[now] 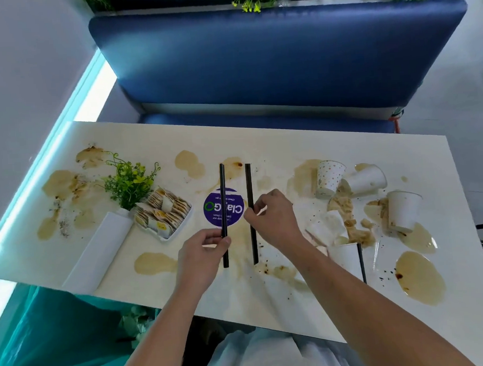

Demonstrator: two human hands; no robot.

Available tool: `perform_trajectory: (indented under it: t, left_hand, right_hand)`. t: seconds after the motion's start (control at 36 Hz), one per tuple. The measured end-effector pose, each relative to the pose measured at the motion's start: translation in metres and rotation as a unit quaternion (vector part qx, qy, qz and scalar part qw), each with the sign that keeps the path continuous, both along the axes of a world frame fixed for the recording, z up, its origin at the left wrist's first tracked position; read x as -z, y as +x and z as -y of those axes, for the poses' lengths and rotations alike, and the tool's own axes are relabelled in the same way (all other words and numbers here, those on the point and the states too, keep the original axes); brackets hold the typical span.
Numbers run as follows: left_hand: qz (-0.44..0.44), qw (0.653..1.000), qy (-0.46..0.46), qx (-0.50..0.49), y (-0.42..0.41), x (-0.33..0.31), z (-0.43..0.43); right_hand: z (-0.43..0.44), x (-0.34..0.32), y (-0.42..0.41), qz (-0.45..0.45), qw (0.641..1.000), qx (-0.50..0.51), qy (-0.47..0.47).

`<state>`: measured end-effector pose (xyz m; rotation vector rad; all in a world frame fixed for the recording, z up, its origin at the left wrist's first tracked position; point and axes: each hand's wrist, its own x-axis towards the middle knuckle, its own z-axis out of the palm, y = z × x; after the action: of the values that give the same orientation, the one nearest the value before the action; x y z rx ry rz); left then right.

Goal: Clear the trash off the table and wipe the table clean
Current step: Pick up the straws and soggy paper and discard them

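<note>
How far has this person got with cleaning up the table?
Early days. Something crumpled already lies in the teal bag. The left hand pinches one black straw, the right hand another. Still left: tipped paper cups, soggy napkins and brown spills to wipe.

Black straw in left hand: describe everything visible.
The black straw is long, thin, straight, plastic-looking. It points away from the person, crossing over the purple round sticker, parallel to a second black straw. The left hand pinches it near its near end. Lifted or resting on the table: cannot tell.

A blue padded bench stands beside a pale grey wall.
</note>
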<state>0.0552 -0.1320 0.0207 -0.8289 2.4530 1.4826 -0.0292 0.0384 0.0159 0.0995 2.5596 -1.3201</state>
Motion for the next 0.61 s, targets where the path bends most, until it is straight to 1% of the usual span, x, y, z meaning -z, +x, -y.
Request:
perform_trajectory:
  t: [0.25, 0.5, 0.61]
  left_hand:
    - [-0.010, 0.998, 0.023, -0.050, 0.031, 0.000, 0.072]
    - [-0.011, 0.990, 0.032, -0.135, 0.083, 0.011, 0.172]
    - [-0.007, 0.984, 0.023, -0.175, 0.115, 0.015, 0.219]
  right_hand:
    - [0.087, -0.020, 0.025, -0.012, 0.996, -0.082, 0.035]
    - [0.203, -0.008, 0.058, -0.035, 0.986, -0.162, 0.009]
    - [0.261, -0.002, 0.078, -0.036, 0.976, -0.214, 0.015]
